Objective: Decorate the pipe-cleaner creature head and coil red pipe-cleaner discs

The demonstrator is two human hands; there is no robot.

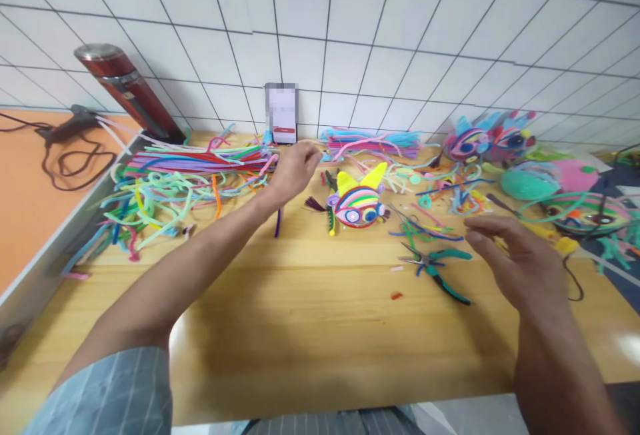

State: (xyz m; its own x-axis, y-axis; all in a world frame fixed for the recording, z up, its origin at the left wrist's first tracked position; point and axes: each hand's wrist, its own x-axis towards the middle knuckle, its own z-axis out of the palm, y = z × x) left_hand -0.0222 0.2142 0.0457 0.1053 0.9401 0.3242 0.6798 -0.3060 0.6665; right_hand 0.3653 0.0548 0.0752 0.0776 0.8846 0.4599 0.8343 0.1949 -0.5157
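My left hand (296, 172) is stretched toward the back of the table with its fingers closed. Pink pipe-cleaner strands show beside its fingertips, but whether it grips one is hidden. Right of it lies a fox-like pipe-cleaner face (361, 205) with yellow ears and stripes. Over the right side of the table hovers my right hand (523, 263), fingers curved and thumb apart, with nothing seen in it. Left of that hand rest teal-handled pliers (431, 263), jaws and handles spread. Thin pipe-cleaner pieces (425, 230) lie just behind the pliers.
A bundle of pipe cleaners (200, 160) and a tangled green pile (165, 205) occupy the left. Against the tiled wall stand a red flask (127, 88) and a phone (283, 112). Another bundle (373, 144) lies behind; finished colourful faces (467, 140) and a striped piece (595, 214) sit right.
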